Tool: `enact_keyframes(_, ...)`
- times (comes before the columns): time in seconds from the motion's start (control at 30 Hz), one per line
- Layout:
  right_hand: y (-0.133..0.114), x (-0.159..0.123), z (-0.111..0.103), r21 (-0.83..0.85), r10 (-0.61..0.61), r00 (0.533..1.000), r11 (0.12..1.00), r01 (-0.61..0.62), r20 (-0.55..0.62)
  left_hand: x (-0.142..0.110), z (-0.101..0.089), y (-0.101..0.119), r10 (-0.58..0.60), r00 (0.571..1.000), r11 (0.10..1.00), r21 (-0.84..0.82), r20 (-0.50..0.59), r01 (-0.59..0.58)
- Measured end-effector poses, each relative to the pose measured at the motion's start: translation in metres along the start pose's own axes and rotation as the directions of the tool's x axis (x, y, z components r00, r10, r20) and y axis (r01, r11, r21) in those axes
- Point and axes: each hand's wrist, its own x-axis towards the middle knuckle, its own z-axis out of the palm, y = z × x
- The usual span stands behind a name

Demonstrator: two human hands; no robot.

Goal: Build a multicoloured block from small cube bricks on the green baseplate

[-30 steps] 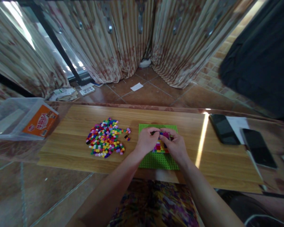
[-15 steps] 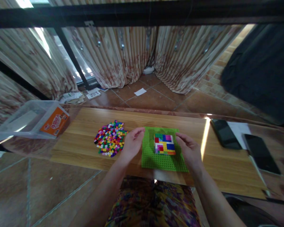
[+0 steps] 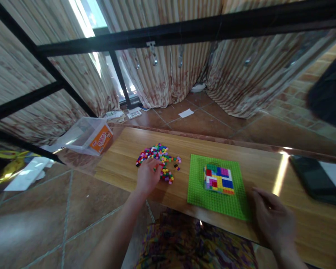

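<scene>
My left hand (image 3: 149,175) is down in a loose pile of small, many-coloured toy bricks (image 3: 156,149). Its fingers are bent together at the pile's near side, and whatever they grip is hidden. Some bricks lie spread to the right of the fingertips. A green studded baseplate (image 3: 197,198) lies right of the pile. On it stands a low, square block of coloured bricks (image 3: 218,180), with red, white, blue, yellow and purple on top. Beyond the plate's right edge my right hand (image 3: 274,216) rests with curled fingers, slightly blurred, and nothing shows in them.
A clear plastic box (image 3: 86,132) with an orange label stands at the table's far left. On the right, a dark phone (image 3: 316,179) lies by white paper (image 3: 334,172). The wooden board (image 3: 123,153) under everything ends close to my lap.
My view has swung left. My left hand has gone from beside the baseplate into the brick pile, which is now more spread out. My right hand has drawn away from the plate to the right.
</scene>
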Motion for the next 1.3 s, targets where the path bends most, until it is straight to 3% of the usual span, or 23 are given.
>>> enact_keyframes(0.13,0.006,-0.001,0.003,-0.005,-0.022,1.0,1.0,0.022,-0.012,0.013,0.011,0.013,0.061,0.996,0.967,0.244,0.07,-0.076)
enact_keyframes(0.23,0.006,0.0,0.005,-0.002,-0.02,1.0,1.0,0.02,-0.004,0.02,0.015,0.02,0.042,0.991,0.93,0.357,0.129,-0.086)
enact_keyframes(0.57,0.005,0.002,0.007,0.001,-0.1,0.995,0.995,0.1,0.012,0.023,0.02,0.026,0.065,0.984,0.897,0.422,0.163,-0.129)
enact_keyframes(0.83,0.001,0.003,0.01,0.02,-0.159,0.987,0.987,0.159,-0.012,0.019,0.032,0.053,0.065,0.975,0.979,0.177,0.213,-0.104)
enact_keyframes(0.93,0.001,0.003,0.01,0.01,-0.18,0.984,0.984,0.181,-0.012,0.016,0.04,0.072,0.159,0.964,0.987,-0.007,0.215,-0.161)
enact_keyframes(1.1,-0.001,0.003,0.01,0.027,-0.199,0.98,0.979,0.2,-0.023,0.014,0.055,0.104,0.297,0.937,0.928,-0.287,0.186,-0.237)
enact_keyframes(1.3,-0.002,0.003,0.011,0.037,-0.202,0.979,0.979,0.203,-0.026,0.018,0.065,0.124,0.368,0.899,0.908,-0.302,0.238,-0.292)
